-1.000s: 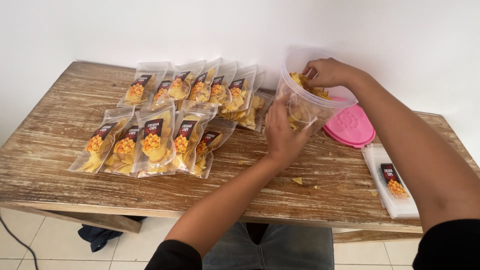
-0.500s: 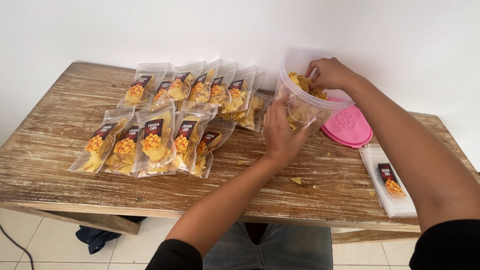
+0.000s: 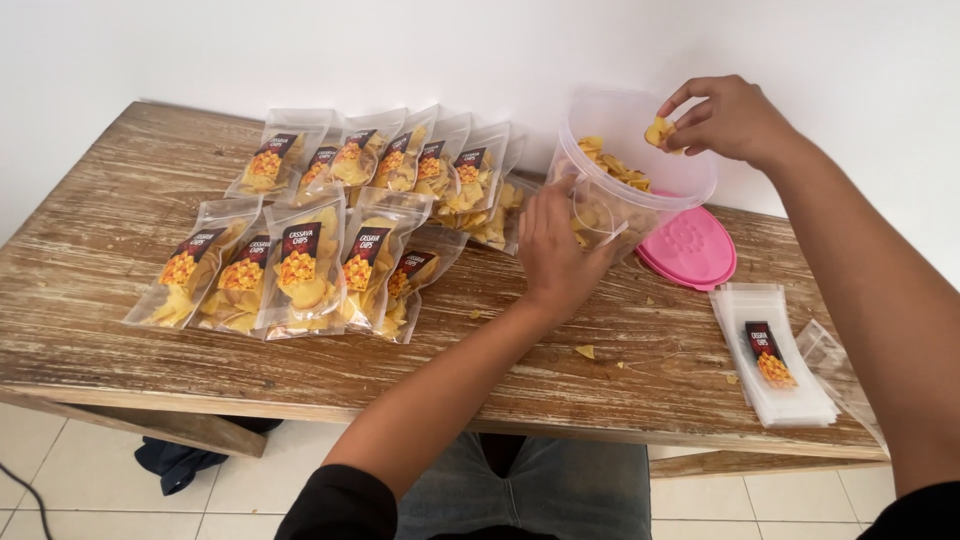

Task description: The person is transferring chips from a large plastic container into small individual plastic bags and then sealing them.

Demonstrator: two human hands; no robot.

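Wooden table [image 3: 120, 230], chip-filled clear tub [image 3: 625, 190]

A weathered, whitewashed wooden surface [image 3: 120, 300] stands against a white wall. On its left half lie two overlapping rows of clear filled chip pouches [image 3: 300, 265] with dark labels. Right of centre a clear plastic tub [image 3: 640, 205] of yellow chips rests tilted, a pink lid [image 3: 695, 250] just behind it. Near the right edge lies a stack of empty pouches [image 3: 775, 370]. Loose chip crumbs [image 3: 585, 351] are scattered in between
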